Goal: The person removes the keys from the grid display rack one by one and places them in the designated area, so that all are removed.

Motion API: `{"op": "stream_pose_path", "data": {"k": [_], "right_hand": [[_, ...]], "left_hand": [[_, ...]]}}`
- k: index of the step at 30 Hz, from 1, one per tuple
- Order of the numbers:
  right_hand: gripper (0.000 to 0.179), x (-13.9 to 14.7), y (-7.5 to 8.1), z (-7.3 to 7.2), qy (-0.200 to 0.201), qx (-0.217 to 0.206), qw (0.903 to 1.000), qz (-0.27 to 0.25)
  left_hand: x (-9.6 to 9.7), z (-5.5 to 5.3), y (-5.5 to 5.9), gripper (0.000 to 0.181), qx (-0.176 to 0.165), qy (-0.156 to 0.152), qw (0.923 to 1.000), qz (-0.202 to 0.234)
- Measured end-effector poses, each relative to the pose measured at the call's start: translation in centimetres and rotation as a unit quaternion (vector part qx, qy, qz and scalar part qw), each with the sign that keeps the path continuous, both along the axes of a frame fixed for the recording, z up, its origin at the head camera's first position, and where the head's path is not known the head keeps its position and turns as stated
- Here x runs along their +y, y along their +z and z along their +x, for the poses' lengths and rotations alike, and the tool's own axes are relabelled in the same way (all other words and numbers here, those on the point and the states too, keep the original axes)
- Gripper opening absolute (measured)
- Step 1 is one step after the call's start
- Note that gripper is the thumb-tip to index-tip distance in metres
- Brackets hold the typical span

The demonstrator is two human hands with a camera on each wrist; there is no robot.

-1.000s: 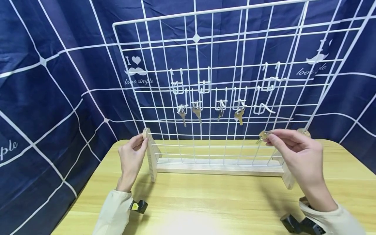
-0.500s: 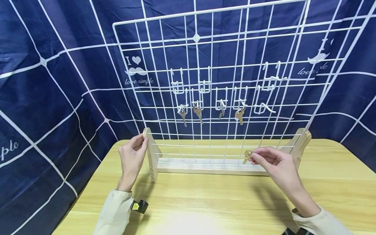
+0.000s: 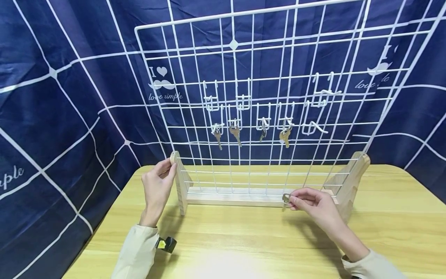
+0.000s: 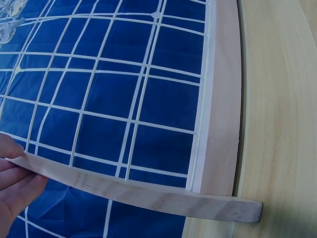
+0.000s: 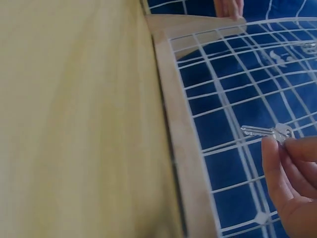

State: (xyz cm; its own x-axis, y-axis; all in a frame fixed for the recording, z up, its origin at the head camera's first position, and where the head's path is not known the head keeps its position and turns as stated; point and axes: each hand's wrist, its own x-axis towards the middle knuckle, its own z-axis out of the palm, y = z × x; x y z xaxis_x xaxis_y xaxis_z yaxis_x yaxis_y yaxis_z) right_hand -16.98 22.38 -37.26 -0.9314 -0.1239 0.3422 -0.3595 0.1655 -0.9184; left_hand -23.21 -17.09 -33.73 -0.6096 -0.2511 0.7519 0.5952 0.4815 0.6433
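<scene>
My left hand (image 3: 156,190) grips the top of the wooden side support (image 3: 179,182) of a white wire grid stand. In the left wrist view the thumb lies on one side of that support (image 4: 148,196) and the fingers (image 4: 25,193) on the other. Between thumb and fingertips, my right hand (image 3: 318,207) pinches a key (image 3: 286,198) by its head end. The right wrist view shows the key's toothed blade (image 5: 257,131) pointing away from the fingers, in front of the grid. In the head view this key is low, near the wooden base bar (image 3: 237,199).
Several keys, such as a brassy one (image 3: 285,137) and a silver one (image 3: 235,133), hang from white hooks on the wire grid (image 3: 249,170). Other hooks, like the right one (image 3: 313,128), hold no key. The stand's right support (image 3: 352,186) rests on the wooden table (image 3: 223,232).
My right hand has moved down and to the left with the key, from beside the stand's right support to near the base bar. The left hand has stayed on the left support.
</scene>
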Motion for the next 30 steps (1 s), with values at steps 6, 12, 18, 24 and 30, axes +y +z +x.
{"op": "stream_pose_path", "data": {"k": [6,12,18,24,30], "right_hand": [[0.021,-0.4,-1.1,-0.2,0.003,-0.040,0.9991,0.010],[0.023,-0.4,-1.9,-0.7,0.015,-0.091,0.9955,0.019],[0.028,-0.3,-2.6,-1.2,0.038,-0.144,0.9889,-0.001],[0.029,-0.3,-3.3,-2.0,0.076,-0.185,0.9799,0.004],[0.027,-0.7,-3.6,-2.3,0.088,-0.202,0.9754,0.007]], "left_hand": [[0.1,0.1,0.2,0.017,-0.002,-0.001,1.0000,0.002],[0.6,0.6,0.9,0.016,-0.004,0.003,1.0000,0.003],[0.3,0.3,0.4,0.017,-0.013,0.004,0.9999,-0.001],[-0.1,0.0,-0.1,0.018,-0.004,-0.005,1.0000,-0.003],[-0.1,0.0,-0.1,0.018,-0.005,0.001,1.0000,-0.007]]}}
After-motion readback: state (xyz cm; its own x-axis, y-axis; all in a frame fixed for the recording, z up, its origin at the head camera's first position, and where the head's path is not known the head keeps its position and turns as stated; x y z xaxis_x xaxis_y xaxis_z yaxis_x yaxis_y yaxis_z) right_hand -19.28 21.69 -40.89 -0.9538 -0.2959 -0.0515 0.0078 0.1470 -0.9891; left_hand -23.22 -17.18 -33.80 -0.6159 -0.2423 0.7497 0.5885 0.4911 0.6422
